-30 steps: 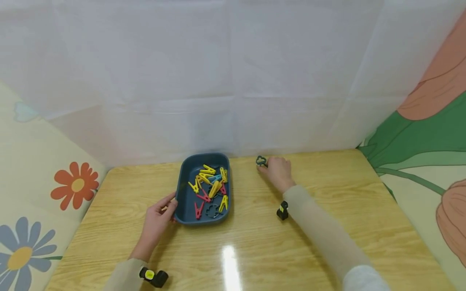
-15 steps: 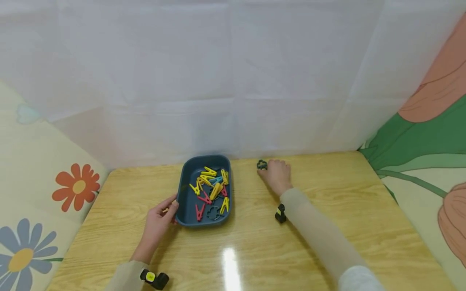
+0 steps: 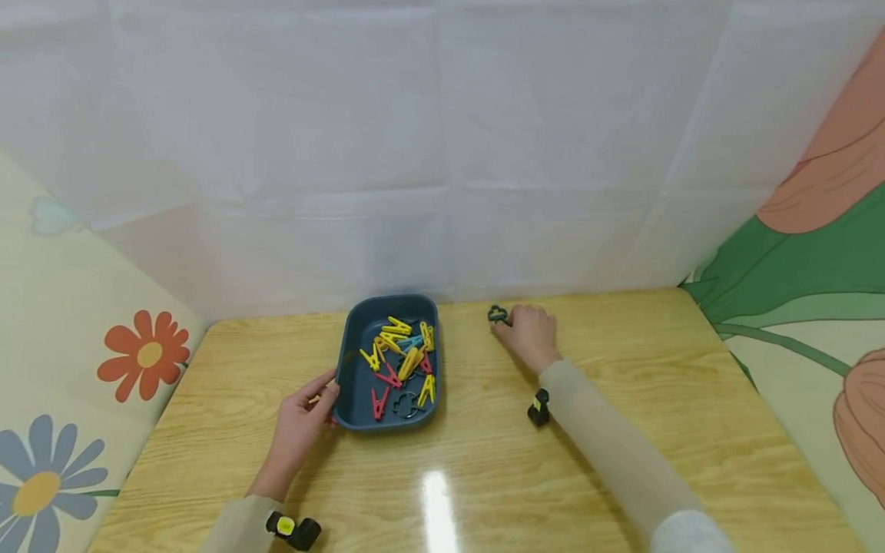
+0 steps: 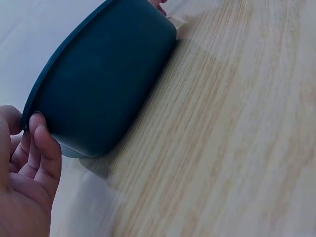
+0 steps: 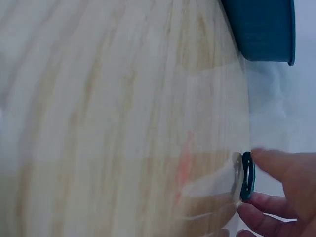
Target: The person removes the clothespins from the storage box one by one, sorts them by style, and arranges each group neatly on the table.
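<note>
A dark blue tub [image 3: 353, 392] stands on the table, holding several yellow and red clothespins [image 3: 410, 361], a blue one, and dark cloud-shaped outlines [image 3: 406, 405]. My left hand [image 3: 302, 415] grips the tub's left rim; in the left wrist view its thumb lies over the rim and its fingers curl against the outer wall [image 4: 94, 89]. To the right of the tub, near the table's back edge, my right hand [image 3: 532, 336] pinches a dark green cloud-shaped ring [image 3: 497, 313] with a short stem. The right wrist view shows this ring [image 5: 248, 176] edge-on between thumb and fingers, just over or touching the tabletop; which, I cannot tell.
The wooden table [image 3: 622, 346] has a glossy, reflecting top. A white sheet [image 3: 442, 153] hangs along its back edge. Flower-printed panels [image 3: 148, 353] flank the table on both sides.
The right hand has lowered the cloud-shaped ring slightly towards the table, then shifted a little to the right. The left hand stays on the tub, which has not moved.
</note>
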### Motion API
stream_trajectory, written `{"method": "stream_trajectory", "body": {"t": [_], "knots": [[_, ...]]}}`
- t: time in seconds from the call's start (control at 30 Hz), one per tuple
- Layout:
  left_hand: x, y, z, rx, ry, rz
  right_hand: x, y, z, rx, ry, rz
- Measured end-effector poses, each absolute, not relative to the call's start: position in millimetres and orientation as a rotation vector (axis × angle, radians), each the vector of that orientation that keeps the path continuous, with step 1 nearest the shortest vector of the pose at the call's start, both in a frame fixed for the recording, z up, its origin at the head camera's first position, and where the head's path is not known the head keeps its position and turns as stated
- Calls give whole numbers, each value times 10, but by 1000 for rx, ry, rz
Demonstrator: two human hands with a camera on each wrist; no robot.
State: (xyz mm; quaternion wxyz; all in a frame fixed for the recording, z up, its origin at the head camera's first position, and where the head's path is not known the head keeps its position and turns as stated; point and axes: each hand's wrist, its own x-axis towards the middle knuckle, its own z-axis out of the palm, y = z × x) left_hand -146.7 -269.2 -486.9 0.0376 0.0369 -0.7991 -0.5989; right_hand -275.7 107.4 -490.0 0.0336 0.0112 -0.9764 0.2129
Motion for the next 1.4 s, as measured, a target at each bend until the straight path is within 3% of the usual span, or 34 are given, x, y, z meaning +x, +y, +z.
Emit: {"method": "stream_trajectory", "body": {"t": [1.13, 1.4], "knots": [[-1489, -2718, -4857, 174, -2487, -1836, -2758, 1154, -4869, 92, -2969, 674], [-1486, -2719, -4865, 165, -2478, -1848, -2734, 1059, -4718, 251, -2871, 725]]}}
